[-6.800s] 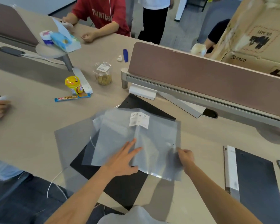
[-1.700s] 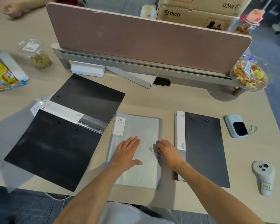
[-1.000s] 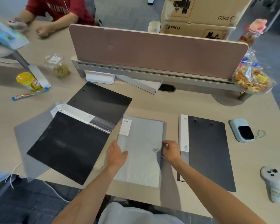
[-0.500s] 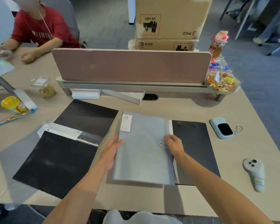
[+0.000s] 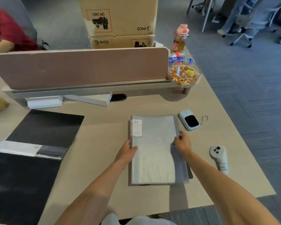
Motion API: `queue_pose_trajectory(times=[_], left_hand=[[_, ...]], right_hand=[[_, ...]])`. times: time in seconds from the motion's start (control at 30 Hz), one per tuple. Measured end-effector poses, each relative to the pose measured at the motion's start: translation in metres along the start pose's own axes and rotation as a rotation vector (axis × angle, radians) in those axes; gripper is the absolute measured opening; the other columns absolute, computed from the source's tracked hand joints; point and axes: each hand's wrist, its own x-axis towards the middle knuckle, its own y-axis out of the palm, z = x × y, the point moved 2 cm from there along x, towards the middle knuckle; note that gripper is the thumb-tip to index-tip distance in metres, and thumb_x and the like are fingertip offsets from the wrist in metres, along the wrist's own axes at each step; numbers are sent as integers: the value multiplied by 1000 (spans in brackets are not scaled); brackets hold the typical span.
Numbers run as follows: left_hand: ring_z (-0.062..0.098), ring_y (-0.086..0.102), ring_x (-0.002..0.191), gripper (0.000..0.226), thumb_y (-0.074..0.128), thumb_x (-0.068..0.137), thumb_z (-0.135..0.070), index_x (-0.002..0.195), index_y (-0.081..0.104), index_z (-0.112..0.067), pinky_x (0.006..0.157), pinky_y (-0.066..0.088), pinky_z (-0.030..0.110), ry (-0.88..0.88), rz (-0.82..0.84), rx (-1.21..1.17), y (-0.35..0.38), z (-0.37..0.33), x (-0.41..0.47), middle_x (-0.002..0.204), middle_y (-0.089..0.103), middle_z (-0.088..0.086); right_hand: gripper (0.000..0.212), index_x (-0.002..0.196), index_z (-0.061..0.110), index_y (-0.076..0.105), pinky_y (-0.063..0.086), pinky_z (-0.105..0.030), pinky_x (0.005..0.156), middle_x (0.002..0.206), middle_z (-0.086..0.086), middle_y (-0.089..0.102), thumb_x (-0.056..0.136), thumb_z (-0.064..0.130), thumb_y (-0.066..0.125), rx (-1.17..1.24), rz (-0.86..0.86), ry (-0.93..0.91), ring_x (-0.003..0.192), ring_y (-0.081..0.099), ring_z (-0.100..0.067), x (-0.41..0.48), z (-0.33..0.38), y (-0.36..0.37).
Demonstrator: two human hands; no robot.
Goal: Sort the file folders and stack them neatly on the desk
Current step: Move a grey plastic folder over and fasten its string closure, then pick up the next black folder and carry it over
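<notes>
left hand fingers grip grey folder left edge | right hand fingers pinch its right edge | folder over dark folder | open black binder left on surface

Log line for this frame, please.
left hand: grips grey folder | right hand: grips it | folder atop black folder | stacking

Grey translucent folder flat atop dark folder; black binder open, left.
</notes>
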Motion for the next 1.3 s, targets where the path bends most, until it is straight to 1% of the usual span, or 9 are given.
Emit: queue_pose_trajectory(times=[0.17, 0.23, 0.4, 0.67, 0.83, 0.97, 1.1, 1.17, 1.3], left_hand=[[24, 66, 105, 72, 54, 57, -42, 126, 55, -21, 94, 55, 46, -37, -33, 141, 11, 19, 28, 123, 64, 5], [24, 61, 115, 67, 56, 70, -32, 135, 50, -19, 99, 51, 45, -18, -42, 150, 10, 0, 7, 132, 59, 6], [22, 46, 133, 52, 51, 91, -17, 142, 41, -16, 111, 39, 40, -27, -131, 164, -18, -19, -29, 146, 46, 9], [20, 48, 132, 51, 52, 89, -24, 139, 42, -24, 109, 41, 44, -75, -264, 166, -125, 28, -59, 146, 48, 4], [24, 47, 133, 48, 48, 94, -15, 142, 42, -15, 108, 38, 35, -107, -394, 140, -194, 52, -96, 145, 48, 7], [25, 53, 122, 44, 52, 94, -22, 137, 47, -15, 102, 44, 36, -114, -465, 69, -247, 77, -107, 137, 52, 8], [25, 43, 134, 49, 50, 97, -18, 144, 40, -13, 111, 36, 35, -59, -462, 163, -294, 97, -105, 148, 44, 10], [24, 25, 147, 56, 48, 97, -24, 150, 30, -16, 119, 26, 40, -40, -427, 375, -314, 107, -99, 159, 28, 8], [25, -5, 152, 66, 43, 98, -32, 155, 11, -28, 120, 9, 54, -5, -290, 811, -343, 121, -86, 165, -3, 3]], right_hand=[[7, 85, 4, 52, 55, -41, 68, 81, -14, 62, 84, 10, 54, -116, 83, 17, 79, 62, -33, 20, -6, 1], [7, 85, 3, 52, 51, -37, 64, 79, -12, 56, 85, 10, 52, -171, 69, -35, 75, 59, -32, 16, 3, 4], [37, 129, 7, 55, 41, -36, 102, 134, -15, 54, 93, 16, 52, -253, 151, -219, 123, 52, -31, -6, 42, 35], [28, 116, 7, 64, 38, -28, 98, 126, -13, 59, 91, 11, 52, -304, 368, -475, 119, 53, -28, -67, 114, 148], [33, 122, 10, 61, 40, -31, 99, 129, -13, 59, 91, 12, 50, -393, 596, -515, 116, 56, -28, -110, 141, 231], [34, 124, 7, 60, 43, -29, 96, 122, -12, 64, 92, 18, 56, -325, 727, -379, 113, 60, -26, -141, 161, 291], [43, 130, 5, 53, 47, -39, 98, 118, -10, 60, 88, 14, 55, -260, 756, -206, 110, 59, -26, -151, 170, 343], [45, 132, 4, 50, 51, -42, 94, 123, -10, 54, 88, 12, 54, -213, 746, -111, 111, 58, -27, -154, 175, 363], [37, 125, -4, 52, 50, -31, 69, 97, -10, 58, 91, 9, 53, -83, 730, 77, 77, 58, -19, -158, 186, 386]])
